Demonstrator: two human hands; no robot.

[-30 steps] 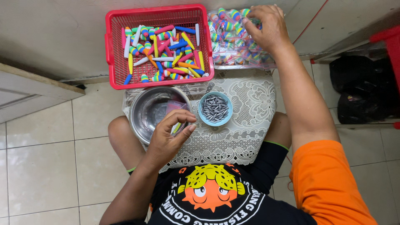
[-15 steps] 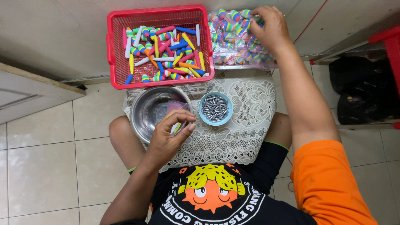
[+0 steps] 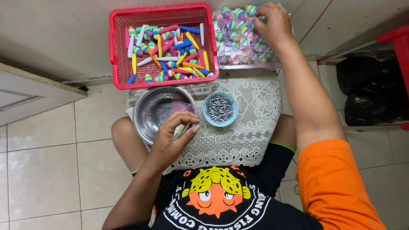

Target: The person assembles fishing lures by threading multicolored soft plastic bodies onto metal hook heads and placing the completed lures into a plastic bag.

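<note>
A striped float [image 3: 260, 18] is pinched in the right hand [image 3: 275, 23]; the steel bowl [image 3: 147, 111] lies just beyond the left hand's [image 3: 170, 142] curled, seemingly empty fingers [image 3: 184, 121].

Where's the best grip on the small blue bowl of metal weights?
Probably the blue bowl's rim on its near-right side, pinched from above. It stands upright and full of grey weights, so keep it level. The steel bowl and left hand crowd its left; the red basket sits beyond it.

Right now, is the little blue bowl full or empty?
Partly full: the blue bowl holds a heap of small grey metal pieces, with bare blue showing round them.
</note>
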